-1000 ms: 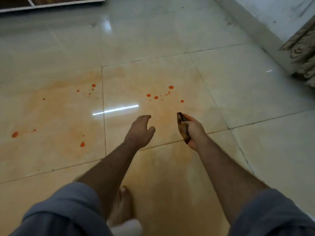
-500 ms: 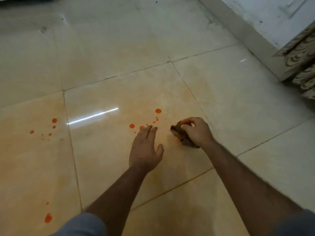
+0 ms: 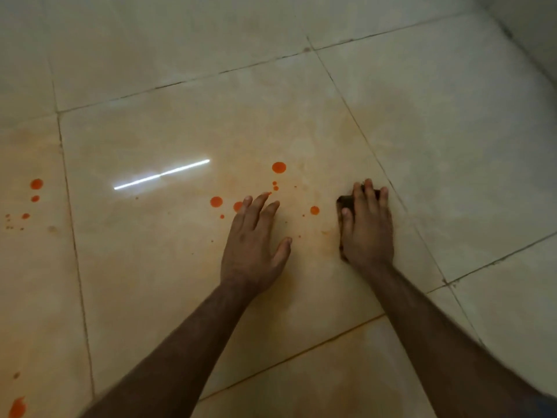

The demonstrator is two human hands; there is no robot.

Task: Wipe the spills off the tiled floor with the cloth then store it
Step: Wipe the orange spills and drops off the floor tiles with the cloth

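Observation:
Orange-red spill drops (image 3: 278,167) dot the beige tiled floor (image 3: 168,267), with one drop (image 3: 314,210) between my hands and more drops (image 3: 36,184) on the left tile. My right hand (image 3: 367,227) presses flat on a dark cloth (image 3: 343,202), which is mostly hidden under the palm. My left hand (image 3: 253,239) rests flat on the tile with fingers spread, its fingertips beside two drops (image 3: 216,201).
A faint orange smear covers the tile around my hands. A larger red blot (image 3: 17,407) lies at the bottom left edge. A white wall base (image 3: 530,34) runs along the top right corner. A bright light reflection (image 3: 161,175) streaks the tile.
I have lowered closer to the floor. My right hand went from gripping the cloth in the air to pressing it flat on the tile. My left hand came down onto the floor.

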